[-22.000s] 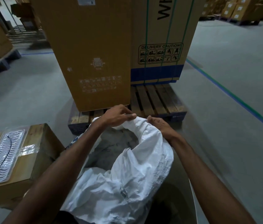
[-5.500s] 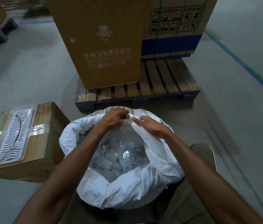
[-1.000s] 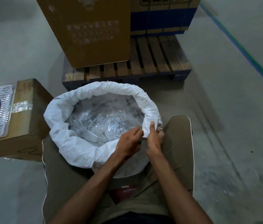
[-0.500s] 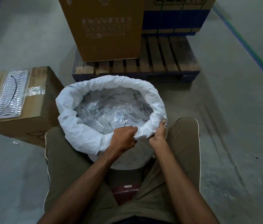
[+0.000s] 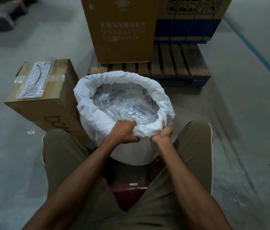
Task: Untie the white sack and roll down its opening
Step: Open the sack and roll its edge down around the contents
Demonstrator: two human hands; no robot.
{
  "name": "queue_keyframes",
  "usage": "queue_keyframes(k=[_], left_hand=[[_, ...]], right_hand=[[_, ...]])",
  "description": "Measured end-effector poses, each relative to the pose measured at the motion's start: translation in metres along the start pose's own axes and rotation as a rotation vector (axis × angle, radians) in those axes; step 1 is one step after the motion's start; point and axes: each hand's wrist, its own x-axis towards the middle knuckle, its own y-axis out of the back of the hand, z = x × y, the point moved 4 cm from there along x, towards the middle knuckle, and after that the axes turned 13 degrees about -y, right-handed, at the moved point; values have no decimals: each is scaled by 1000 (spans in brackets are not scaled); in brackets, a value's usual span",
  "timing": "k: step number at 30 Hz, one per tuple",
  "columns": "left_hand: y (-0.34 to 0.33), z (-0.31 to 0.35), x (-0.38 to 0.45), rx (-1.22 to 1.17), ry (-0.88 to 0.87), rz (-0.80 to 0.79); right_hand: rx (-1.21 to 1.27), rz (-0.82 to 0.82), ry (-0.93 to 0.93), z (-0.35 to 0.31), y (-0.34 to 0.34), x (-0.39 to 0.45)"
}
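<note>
Sitting on the grey concrete floor [image 5: 247,113] between the person's knees, the white sack [image 5: 127,150] is standing upright with its mouth wide open. Its top is lying rolled outward into a thick, puffy collar [image 5: 114,77] that is ringing the whole opening; the woven fabric is looking matte and crinkled, with small dark print running down the right side. Inside, crumpled clear plastic bags [image 5: 124,105] are glinting and filling the round hollow.

Behind the sack a wooden pallet [image 5: 177,67] with a blue edge is carrying two tall brown cardboard cartons [image 5: 119,30], the right one banded in blue and strapped in green. Just left of the sack, touching its side, a long cardboard box [image 5: 48,110] is lying flat, with a clear ribbed plastic tray [image 5: 34,80] taped on top. A dark red seat [image 5: 129,193] is showing between the olive trousers [image 5: 189,155].

At the near rim, the left hand [image 5: 124,133] is closing over the collar, fingers curled inside and knuckles up. The right hand [image 5: 162,133] is gripping the same roll from outside, thumb on top, beside the left.
</note>
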Motion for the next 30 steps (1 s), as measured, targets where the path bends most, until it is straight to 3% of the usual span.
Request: queue_keyframes(k=[2, 4, 6, 8, 10, 13, 15, 17, 20, 23, 25, 26, 28, 30], left_hand=[[1, 2, -5, -45, 27, 31], [2, 7, -9, 2, -3, 94], [-6, 12, -15, 120, -89, 145], [-16, 16, -18, 241, -148, 210], [-28, 16, -22, 319, -208, 298], [-40, 18, -27, 404, -322, 461], [-43, 18, -28, 394, -340, 503], [-38, 12, -29, 266, -277, 512], [-24, 7, -49, -104, 11, 663], [-24, 5, -81, -654, 643, 1039], [-50, -10, -86, -1164, 1078, 1124], [-62, -17, -83, -1414, 1187, 1114], [-82, -31, -72, -1771, 1214, 1114], [-90, -42, -65, -1818, 1238, 1203]], right_hand=[[-18, -36, 29, 1, 2, -6], [-221, 5, 104, 0, 1, -10], [-565, 218, 267, 1, 7, -10], [-958, 409, 627, -5, 11, -25], [-1351, 269, 983, 2, 8, -35], [-2104, 108, 1250, 18, 2, -32], [-2290, 73, 1277, 23, -1, -21], [-2273, 99, 1346, 23, -7, -20], [-2259, 187, 1507, 22, -14, -20], [-2233, 208, 1636, 31, -10, -13], [-2210, 225, 1739, 38, -9, -8], [-2197, 239, 1772, 40, -9, -9], [-2179, 267, 1810, 40, -10, -7], [-2205, 273, 1744, 38, -14, -8]])
